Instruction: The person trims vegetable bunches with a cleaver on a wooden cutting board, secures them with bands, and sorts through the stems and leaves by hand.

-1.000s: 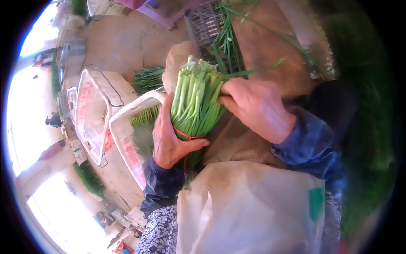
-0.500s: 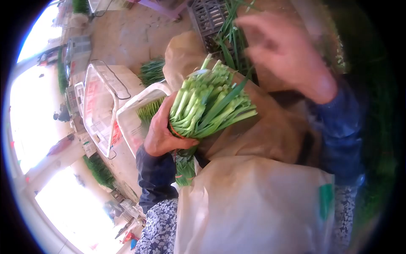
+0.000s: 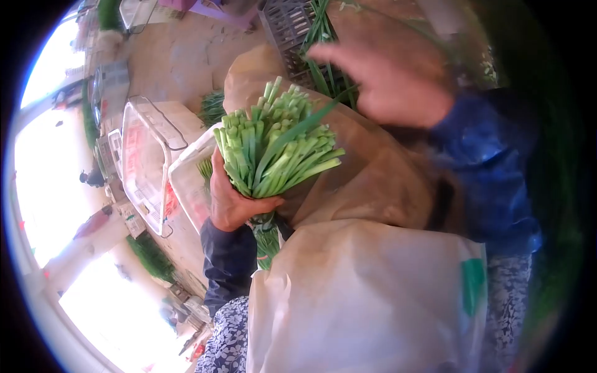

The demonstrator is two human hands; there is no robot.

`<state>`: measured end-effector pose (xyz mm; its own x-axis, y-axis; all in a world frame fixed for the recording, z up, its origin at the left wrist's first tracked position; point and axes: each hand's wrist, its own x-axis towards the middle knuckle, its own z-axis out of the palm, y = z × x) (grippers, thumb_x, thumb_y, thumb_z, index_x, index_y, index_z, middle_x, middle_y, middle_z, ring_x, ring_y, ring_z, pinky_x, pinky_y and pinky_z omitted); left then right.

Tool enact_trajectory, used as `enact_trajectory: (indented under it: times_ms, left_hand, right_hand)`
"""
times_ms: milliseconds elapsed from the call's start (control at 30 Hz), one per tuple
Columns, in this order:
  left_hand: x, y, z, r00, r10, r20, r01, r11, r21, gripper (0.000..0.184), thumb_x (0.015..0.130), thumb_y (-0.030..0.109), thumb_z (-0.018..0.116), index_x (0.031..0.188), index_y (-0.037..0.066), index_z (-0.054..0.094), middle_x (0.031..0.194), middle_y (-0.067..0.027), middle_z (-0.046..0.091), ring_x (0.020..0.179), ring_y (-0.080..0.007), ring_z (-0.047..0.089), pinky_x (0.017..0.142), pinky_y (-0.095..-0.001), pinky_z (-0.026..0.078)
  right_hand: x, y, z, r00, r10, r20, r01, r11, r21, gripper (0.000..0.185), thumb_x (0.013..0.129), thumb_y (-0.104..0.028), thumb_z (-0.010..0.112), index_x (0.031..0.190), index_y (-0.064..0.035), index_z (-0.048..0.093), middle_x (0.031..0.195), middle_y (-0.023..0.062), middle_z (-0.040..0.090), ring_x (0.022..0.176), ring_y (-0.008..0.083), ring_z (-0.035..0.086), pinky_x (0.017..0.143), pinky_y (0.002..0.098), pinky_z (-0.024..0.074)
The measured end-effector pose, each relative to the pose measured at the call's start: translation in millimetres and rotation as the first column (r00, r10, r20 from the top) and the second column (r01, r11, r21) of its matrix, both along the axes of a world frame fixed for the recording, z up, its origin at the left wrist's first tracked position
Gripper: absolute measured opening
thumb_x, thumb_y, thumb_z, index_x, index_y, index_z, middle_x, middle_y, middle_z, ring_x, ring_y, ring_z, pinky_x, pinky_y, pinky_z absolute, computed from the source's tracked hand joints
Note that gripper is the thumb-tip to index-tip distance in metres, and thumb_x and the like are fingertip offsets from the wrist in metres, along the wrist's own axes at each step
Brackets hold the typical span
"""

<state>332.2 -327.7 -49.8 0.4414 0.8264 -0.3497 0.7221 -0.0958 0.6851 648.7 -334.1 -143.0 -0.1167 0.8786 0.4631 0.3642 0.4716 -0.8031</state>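
My left hand (image 3: 231, 199) is wrapped round a thick bunch of green stalks (image 3: 277, 140), with the pale cut ends fanned out toward the top. One long leaf lies across the stalks. Below the hand, the leafy lower part of the bunch shows above the pale apron (image 3: 367, 292). My right hand (image 3: 398, 81), blurred by motion, is up and to the right, apart from the bunch. Its index finger points left, near loose green leaves (image 3: 320, 28) on a dark plastic crate (image 3: 289, 31); its other fingers are smeared.
White baskets (image 3: 180, 177) stand on the left, one with greens inside. More greens (image 3: 212, 107) lie on the floor behind the bunch. A brown cover (image 3: 367, 168) spreads over my lap. A purple container (image 3: 227, 12) is at the top.
My right hand has let go of the bunch and moved up and right. My left hand has moved slightly left, and the cut ends have tilted toward the camera and fanned out.
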Motion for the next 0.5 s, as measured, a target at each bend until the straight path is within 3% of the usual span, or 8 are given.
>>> enact_trajectory:
  times_ms: [133,167,233,300,333,400,433,500]
  left_hand:
    - [-3.6,0.2,2.1,0.999,0.037,-0.029,-0.039,0.997,-0.07,0.121,0.043,0.02,0.095,0.142,-0.003,0.029,0.127,-0.0152,0.057,0.117,-0.0251,0.056,0.102,-0.0372,0.042]
    - [-6.4,0.2,1.5,0.999,0.038,-0.025,-0.04,0.996,-0.075,0.121,0.043,0.02,0.095,0.142,-0.003,0.029,0.127,-0.015,0.056,0.117,-0.025,0.055,0.102,-0.0373,0.042]
    - [-12.6,-0.3,0.0,0.998,0.053,-0.039,-0.056,0.995,-0.087,0.119,0.043,0.02,0.095,0.141,-0.002,0.031,0.127,-0.0139,0.056,0.117,-0.0244,0.055,0.102,-0.0372,0.041]
    - [-12.0,-0.5,1.1,0.998,0.059,-0.036,-0.062,0.994,-0.093,0.116,0.043,0.021,0.095,0.139,-0.002,0.035,0.127,-0.0133,0.055,0.116,-0.0245,0.054,0.103,-0.0372,0.041]
    - [-11.9,0.6,0.5,0.998,0.056,-0.029,-0.059,0.994,-0.093,0.114,0.043,0.021,0.095,0.138,-0.002,0.037,0.127,-0.0132,0.055,0.116,-0.0247,0.054,0.103,-0.0373,0.04]
    - [-17.6,2.4,-3.1,0.998,0.037,-0.043,-0.04,0.996,-0.08,0.109,0.043,0.022,0.095,0.135,-0.002,0.042,0.126,-0.0131,0.053,0.116,-0.0253,0.053,0.103,-0.0372,0.04]
    - [-20.3,2.2,-4.5,0.998,0.027,-0.056,-0.031,0.997,-0.077,0.108,0.043,0.023,0.095,0.134,-0.002,0.043,0.126,-0.0131,0.053,0.116,-0.0256,0.053,0.102,-0.0372,0.04]
    - [-23.6,2.2,-7.0,0.998,0.03,-0.051,-0.034,0.996,-0.08,0.104,0.042,0.023,0.095,0.131,-0.002,0.047,0.126,-0.0132,0.052,0.116,-0.0265,0.053,0.103,-0.0374,0.04]
  right_hand:
    - [-7.9,-40.3,28.7,0.912,0.162,-0.377,-0.36,0.757,-0.546,0.056,0.085,0.002,0.055,0.14,-0.0069,0.047,0.096,0.0131,0.068,0.093,0.0237,0.065,0.084,0.0332,0.0492]
    - [-3.1,-39.4,-2.6,0.967,0.153,-0.205,-0.2,0.952,-0.231,0.046,0.087,-0.001,0.056,0.133,-0.0056,0.054,0.091,0.0127,0.069,0.082,0.021,0.065,0.077,0.0346,0.0496]
    - [38.4,-33.0,28.7,1.0,-0.005,0.016,0.015,0.768,-0.64,0.04,0.088,-0.003,0.056,0.127,-0.0019,0.058,0.096,0.0181,0.069,0.081,0.0264,0.066,0.075,0.0379,0.0502]
    - [72.8,-29.4,4.5,0.621,-0.281,0.732,0.546,0.825,-0.145,0.032,0.081,-0.004,0.052,0.11,-0.004,0.066,0.091,0.0189,0.068,0.08,0.0392,0.065,0.074,0.0493,0.0518]
    - [77.3,-27.3,-3.4,0.619,-0.283,0.732,0.548,0.824,-0.145,0.032,0.081,-0.004,0.052,0.11,-0.004,0.066,0.091,0.0189,0.068,0.08,0.0392,0.065,0.074,0.0493,0.0518]
    - [73.3,-20.4,-5.2,0.606,-0.491,0.626,0.411,0.867,0.282,0.047,0.08,0.0,0.057,0.127,-0.0022,0.057,0.108,0.0186,0.064,0.099,0.0358,0.062,0.083,0.0406,0.0512]
    - [52.2,-15.0,2.5,0.818,-0.451,0.358,0.381,0.89,0.252,0.033,0.081,-0.006,0.057,0.113,-0.0036,0.065,0.098,0.0197,0.067,0.086,0.0365,0.066,0.078,0.0451,0.0527]
    - [11.7,-19.3,44.7,0.996,-0.053,-0.076,0.028,0.953,-0.302,0.046,0.081,0.001,0.062,0.126,-0.0061,0.06,0.106,0.0066,0.061,0.091,0.0171,0.058,0.081,0.0282,0.0496]
